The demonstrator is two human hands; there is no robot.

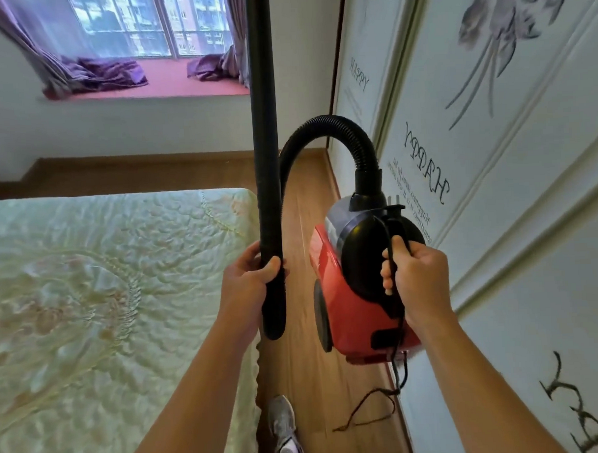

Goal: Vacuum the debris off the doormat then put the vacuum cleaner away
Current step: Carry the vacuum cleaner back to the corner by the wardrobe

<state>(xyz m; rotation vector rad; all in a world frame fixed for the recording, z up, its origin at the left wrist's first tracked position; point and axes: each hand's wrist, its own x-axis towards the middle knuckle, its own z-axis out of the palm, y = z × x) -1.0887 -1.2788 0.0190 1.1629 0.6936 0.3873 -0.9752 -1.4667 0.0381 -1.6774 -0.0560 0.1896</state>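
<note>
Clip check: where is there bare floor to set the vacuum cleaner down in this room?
Bare wooden floor runs ahead between the bed and the wardrobe doors, and across the bed's far end below the window wall. Nearer the person, below the vacuum cleaner, it is crowded: the trailing cord and a shoe fill the strip.

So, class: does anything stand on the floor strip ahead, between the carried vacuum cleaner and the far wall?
Nothing visible does. The floor between bed and wardrobe lies bare ahead of the vacuum cleaner in the right hand. Only its cord trails down to the floor, near the shoe.
</note>
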